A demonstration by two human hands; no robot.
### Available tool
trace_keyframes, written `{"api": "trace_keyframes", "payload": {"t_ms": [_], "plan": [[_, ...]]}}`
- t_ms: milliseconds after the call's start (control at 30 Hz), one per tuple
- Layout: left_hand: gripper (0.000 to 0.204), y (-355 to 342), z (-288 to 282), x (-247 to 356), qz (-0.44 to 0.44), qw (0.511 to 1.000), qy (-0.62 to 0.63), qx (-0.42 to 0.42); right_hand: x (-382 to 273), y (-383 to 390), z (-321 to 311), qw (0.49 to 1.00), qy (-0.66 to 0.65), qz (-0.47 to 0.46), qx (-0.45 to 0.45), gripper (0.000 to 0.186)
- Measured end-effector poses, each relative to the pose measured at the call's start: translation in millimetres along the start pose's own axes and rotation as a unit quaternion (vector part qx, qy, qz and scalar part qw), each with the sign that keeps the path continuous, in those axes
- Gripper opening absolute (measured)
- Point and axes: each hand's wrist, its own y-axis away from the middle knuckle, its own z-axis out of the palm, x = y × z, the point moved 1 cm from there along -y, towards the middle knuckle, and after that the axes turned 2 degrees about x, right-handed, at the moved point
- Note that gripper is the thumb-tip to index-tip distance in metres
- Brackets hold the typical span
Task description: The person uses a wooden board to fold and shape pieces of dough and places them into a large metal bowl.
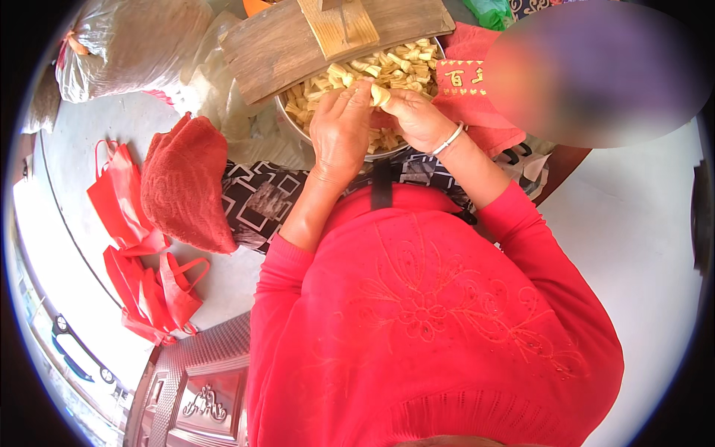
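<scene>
My left hand (341, 130) and my right hand (418, 119) meet over a round metal basin (288, 121) on my lap. Between their fingertips is a pale yellow knotted strip (380, 95), pinched by the right thumb and finger. The left fingers are curled against its other end, and their tips are partly hidden. Many similar yellow knots (406, 59) fill the basin below; they look like bean-curd-skin knots. A brown wooden board (272, 63) lies across the far side of the basin, with a lighter wood block (344, 33) fixed on top. A white bangle circles my right wrist.
A red towel (186, 182) covers my left knee; another red cloth (503, 138) lies right of the basin. Red bags (123, 197) rest on the floor at left. A filled plastic sack (134, 45) stands far left. A dark panelled door (201, 395) is at lower left. The upper right is blurred.
</scene>
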Motion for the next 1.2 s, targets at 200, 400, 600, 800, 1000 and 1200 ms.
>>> {"api": "trace_keyframes", "payload": {"t_ms": [200,400,600,800,1000,1200], "plan": [[0.042,4.7,-7.2,4.1,-0.102,0.98,0.154,-0.077,2.0,0.0,-0.5,0.998,-0.059,0.014,-0.013,0.02],[0.031,-16.8,-19.3,18.8,-0.189,0.962,0.163,-0.115,-11.1,-2.6,11.6,0.854,0.394,-0.323,0.101,0.009],[0.026,-22.3,-0.5,1.3,-0.361,0.879,0.29,-0.114,-23.5,1.7,25.6,0.803,0.411,-0.397,0.17,0.005],[0.029,9.1,0.2,19.2,-0.562,0.604,0.556,-0.103,-31.5,-13.1,10.1,0.84,0.31,-0.381,0.229,0.005],[0.016,39.0,-14.7,-5.1,-0.335,0.908,0.23,-0.106,-34.7,-3.7,-12.8,0.964,0.155,-0.201,0.071,0.035],[0.01,3.7,-38.3,-1.6,-0.012,0.99,-0.112,-0.081,-67.4,13.7,-6.0,0.854,0.383,-0.317,0.151,0.029]]}}
